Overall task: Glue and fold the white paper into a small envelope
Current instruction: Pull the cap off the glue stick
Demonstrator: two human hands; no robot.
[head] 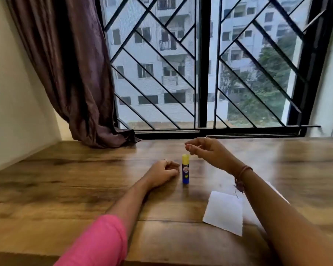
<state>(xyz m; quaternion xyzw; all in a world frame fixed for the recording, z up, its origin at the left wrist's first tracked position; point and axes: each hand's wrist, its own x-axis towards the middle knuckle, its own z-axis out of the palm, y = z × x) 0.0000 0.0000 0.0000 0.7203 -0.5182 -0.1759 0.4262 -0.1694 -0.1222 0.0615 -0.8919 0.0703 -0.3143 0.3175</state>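
A blue glue stick with a yellow cap stands upright near the middle of the wooden table. My left hand rests on the table just left of the stick, fingers curled in, holding nothing. My right hand hovers above and to the right of the cap, fingers loosely apart and empty, not touching it. A folded piece of white paper lies flat at the near right, partly under my right forearm.
A window with black diagonal bars runs along the table's far edge. A brown curtain hangs at the back left, its hem lying on the table. White walls close both sides.
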